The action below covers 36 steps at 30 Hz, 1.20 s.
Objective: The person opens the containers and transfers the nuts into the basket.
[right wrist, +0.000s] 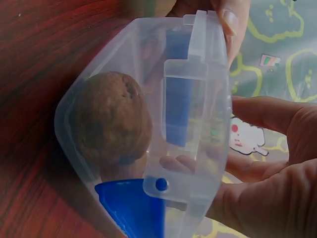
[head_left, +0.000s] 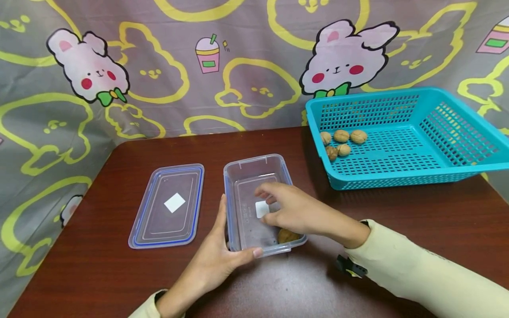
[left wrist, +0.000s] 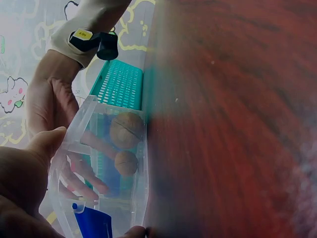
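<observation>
A clear plastic food container [head_left: 248, 240], its lid off, sits on the table. My left hand [head_left: 216, 256] grips its near left corner, thumb over the near rim and fingers along the left wall. Inside the container reaches my right hand [head_left: 296, 205], its fingers loosely bent and apart, with nothing seen between them. One walnut [head_left: 287, 236] lies in the near right corner, partly under that hand. Through the wall, the left wrist view shows a larger walnut [left wrist: 127, 130] and a smaller one [left wrist: 126, 163].
A clear lid [head_left: 169, 223] with a blue seal and white sticker lies left of the container. At the back right stands a turquoise basket [head_left: 397, 174] holding several walnuts [head_left: 341, 135] at its left end. A printed cloth [head_left: 254, 44] hangs behind the table.
</observation>
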Available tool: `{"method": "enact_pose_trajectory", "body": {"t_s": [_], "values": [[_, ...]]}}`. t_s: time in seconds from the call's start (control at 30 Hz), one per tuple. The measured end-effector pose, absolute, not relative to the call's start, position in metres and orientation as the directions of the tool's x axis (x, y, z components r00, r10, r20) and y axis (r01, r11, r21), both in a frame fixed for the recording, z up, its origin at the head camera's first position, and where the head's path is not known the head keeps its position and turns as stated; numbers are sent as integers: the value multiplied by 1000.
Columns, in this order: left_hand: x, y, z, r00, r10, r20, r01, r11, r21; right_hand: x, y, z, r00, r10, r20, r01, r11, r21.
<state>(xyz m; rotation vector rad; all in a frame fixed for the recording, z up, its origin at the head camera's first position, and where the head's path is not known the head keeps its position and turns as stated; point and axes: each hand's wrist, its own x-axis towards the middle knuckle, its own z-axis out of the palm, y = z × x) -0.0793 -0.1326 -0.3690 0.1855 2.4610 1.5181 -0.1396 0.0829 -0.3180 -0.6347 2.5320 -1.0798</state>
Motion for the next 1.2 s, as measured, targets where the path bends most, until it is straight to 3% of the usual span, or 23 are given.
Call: {"method": "enact_pose_trajectory", "body": {"t_s": [0.8,1.2], "values": [[-81,-133,-370,-960,247,-135,-17,428,904,-149,63,-342,-792,-575,-205,-232,594,-770],[-80,-134,-370,-960,243,-139,-18,440,898,-149,54,-355,-785,-573,-238,-66,458,-886]]}}
